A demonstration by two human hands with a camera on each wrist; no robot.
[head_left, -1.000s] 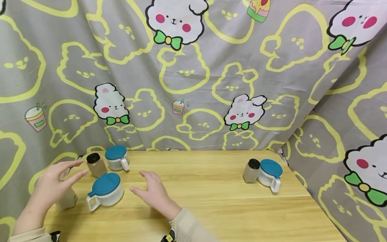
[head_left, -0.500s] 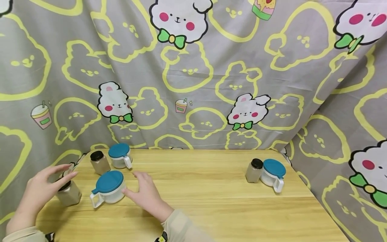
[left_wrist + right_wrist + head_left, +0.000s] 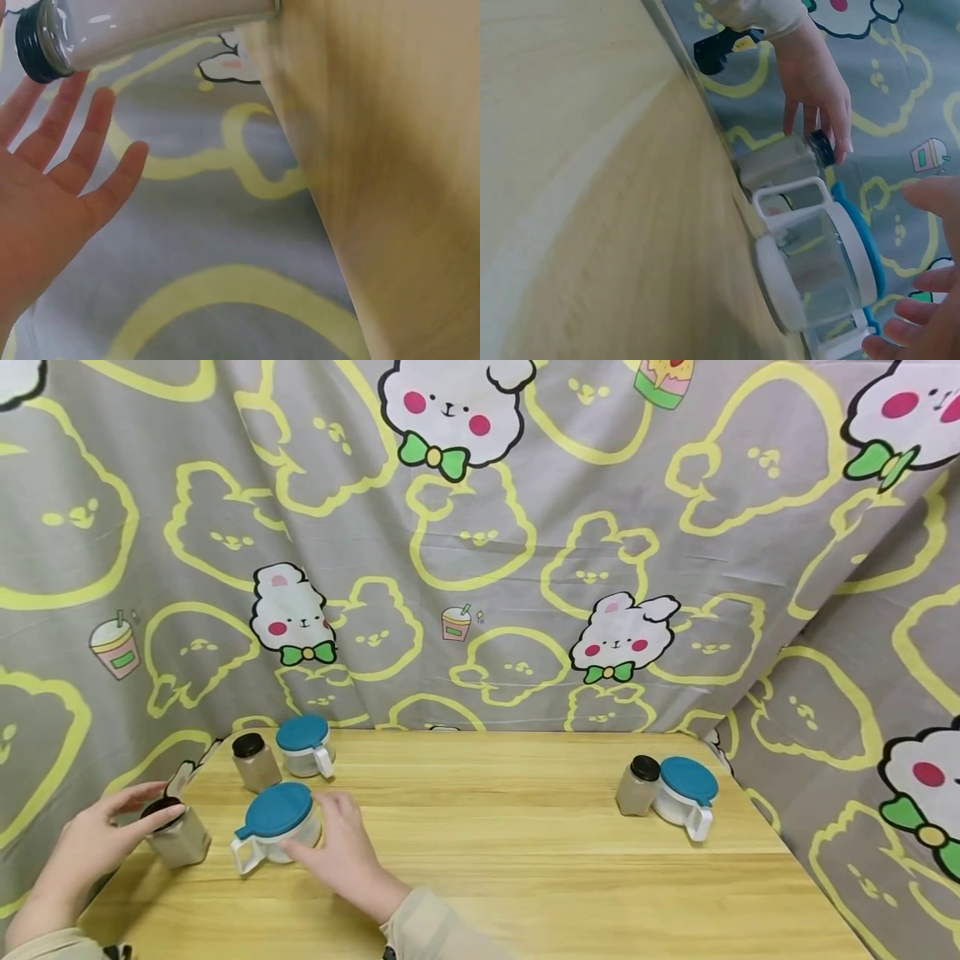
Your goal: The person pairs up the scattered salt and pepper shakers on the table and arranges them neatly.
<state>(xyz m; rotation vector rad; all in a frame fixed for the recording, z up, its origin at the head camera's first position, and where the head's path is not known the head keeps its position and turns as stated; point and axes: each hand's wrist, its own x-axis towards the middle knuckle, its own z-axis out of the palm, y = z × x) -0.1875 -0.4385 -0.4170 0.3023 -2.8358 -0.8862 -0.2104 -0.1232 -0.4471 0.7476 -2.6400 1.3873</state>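
Note:
My left hand is at the near-left jar, a clear jar with a black lid and pale contents. Its thumb and fingers stand spread about the lid; in the left wrist view the fingers are extended beside the lid, and contact is unclear. My right hand is at the right side of a clear pot with a blue lid and a white handle. In the right wrist view, its fingers are spread around the lid side without curling round it. The pot and jar stand upright.
Behind them stand another black-lidded jar and another blue-lidded pot. Far right, a similar jar and pot stand side by side. A patterned curtain hangs along the back and sides of the wooden table.
My left hand has lowered toward the near-left jar's lid. The right hand has moved left, up to the near pot. The view has shifted slightly; the jars and pots stay in place.

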